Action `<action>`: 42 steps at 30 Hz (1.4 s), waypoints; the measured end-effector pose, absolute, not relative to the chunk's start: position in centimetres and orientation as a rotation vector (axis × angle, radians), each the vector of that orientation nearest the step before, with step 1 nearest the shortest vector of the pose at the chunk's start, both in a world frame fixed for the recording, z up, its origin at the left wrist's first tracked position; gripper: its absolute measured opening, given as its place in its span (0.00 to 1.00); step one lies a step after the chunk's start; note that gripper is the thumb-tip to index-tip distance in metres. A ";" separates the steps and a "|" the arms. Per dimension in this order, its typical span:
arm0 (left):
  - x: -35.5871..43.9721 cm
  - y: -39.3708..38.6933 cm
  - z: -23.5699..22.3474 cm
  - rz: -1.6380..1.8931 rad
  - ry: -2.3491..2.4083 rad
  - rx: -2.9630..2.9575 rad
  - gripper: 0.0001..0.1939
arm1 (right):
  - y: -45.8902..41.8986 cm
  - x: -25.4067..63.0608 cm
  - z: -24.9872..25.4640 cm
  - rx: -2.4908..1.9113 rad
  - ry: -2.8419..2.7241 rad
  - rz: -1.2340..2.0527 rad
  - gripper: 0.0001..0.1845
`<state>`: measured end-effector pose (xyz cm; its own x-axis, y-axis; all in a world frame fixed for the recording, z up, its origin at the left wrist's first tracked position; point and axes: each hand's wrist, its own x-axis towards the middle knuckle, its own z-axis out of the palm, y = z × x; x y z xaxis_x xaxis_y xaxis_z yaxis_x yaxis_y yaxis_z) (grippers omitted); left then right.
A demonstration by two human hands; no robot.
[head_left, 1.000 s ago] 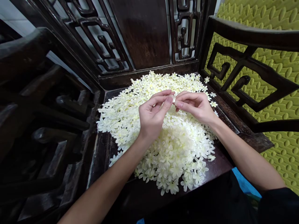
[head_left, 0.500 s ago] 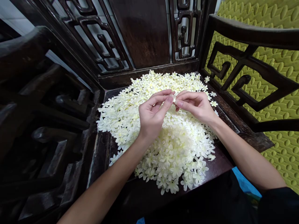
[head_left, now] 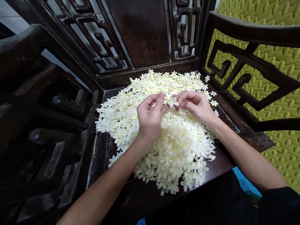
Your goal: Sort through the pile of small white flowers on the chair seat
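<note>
Dark wooden chair (head_left: 140, 34), heap of white flowers (head_left: 177, 150).
Over the heap's 1 o'clock, left hand (head_left: 150, 115) pinches a single flower (head_left: 170, 99) at its 9 o'clock; fingertips of right hand (head_left: 198, 105) are at its 3 o'clock, gripping or not I cannot tell.

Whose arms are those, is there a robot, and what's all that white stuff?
There's no robot here. These are a person's own bare hands. The camera is worn on that person's head, looking forward and down, so you see roughly what they see. The white stuff is a big heap of flowers, spread over a dark wooden seat. I can't tell whether they're real. Above the heap, the left hand and right hand meet, with one pale flower at their fingertips. To the right is something yellow with a bumpy pattern.
</note>
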<state>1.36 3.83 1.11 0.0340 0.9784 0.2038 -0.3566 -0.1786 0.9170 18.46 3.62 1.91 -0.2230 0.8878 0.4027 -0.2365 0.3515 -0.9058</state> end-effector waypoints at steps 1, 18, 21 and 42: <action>1.3 4.1 1.0 1.456 0.785 1.056 0.14 | 3.7 18.6 1.8 -0.613 -1.402 1.196 0.06; 1.5 3.2 1.5 1.520 0.753 1.311 0.10 | 3.1 18.4 2.3 -0.631 -1.428 1.175 0.07; 1.4 3.2 1.7 1.567 0.753 1.397 0.07 | 3.1 18.4 2.4 -0.663 -1.453 1.148 0.08; 1.4 3.1 2.1 1.608 0.795 1.543 0.04 | 3.4 18.4 1.9 -0.615 -1.505 1.158 0.07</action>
